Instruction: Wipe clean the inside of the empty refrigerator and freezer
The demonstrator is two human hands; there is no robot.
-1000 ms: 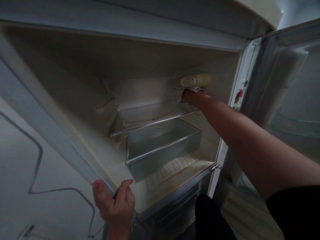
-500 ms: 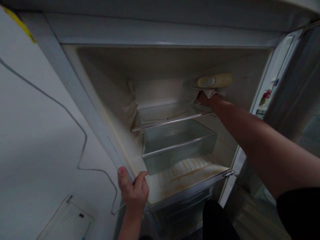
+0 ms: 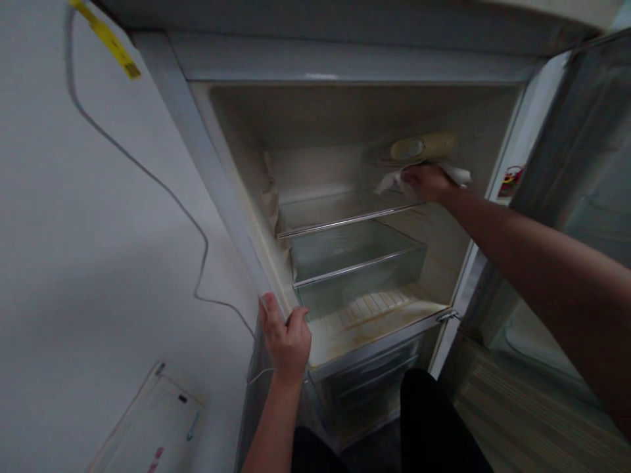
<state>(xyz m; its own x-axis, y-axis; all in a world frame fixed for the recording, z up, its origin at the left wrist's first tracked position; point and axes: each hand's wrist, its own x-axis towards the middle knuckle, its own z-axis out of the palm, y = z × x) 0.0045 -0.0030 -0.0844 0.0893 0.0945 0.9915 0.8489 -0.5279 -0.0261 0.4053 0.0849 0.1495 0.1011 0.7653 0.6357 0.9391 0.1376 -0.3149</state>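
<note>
I face an open refrigerator (image 3: 204, 144). Inside, just below the yellowed oblong light housing (image 3: 428, 146), my right hand (image 3: 426, 182) is closed on a thin white cloth (image 3: 392, 180). Ends of the cloth stick out on both sides of the fingers; whether it is fabric or paper I cannot tell. The hand is above the right part of the glass shelf (image 3: 340, 215). Lower down on the left, my left hand (image 3: 286, 338) grips the refrigerator's front side edge, with thumb and fingers around it.
A clear drawer (image 3: 355, 272) sits under the shelf, over a ribbed, brown-stained floor (image 3: 374, 328). Dark lower drawers (image 3: 374, 387) lie below. The open door (image 3: 591, 164) stands at right. A grey cable (image 3: 148, 177) hangs along the left wall, above a pale lidded box (image 3: 158, 420).
My right hand has drawn a little toward the front and right, and more of the cloth shows. The view has shifted; my left hand keeps its grip on the edge.
</note>
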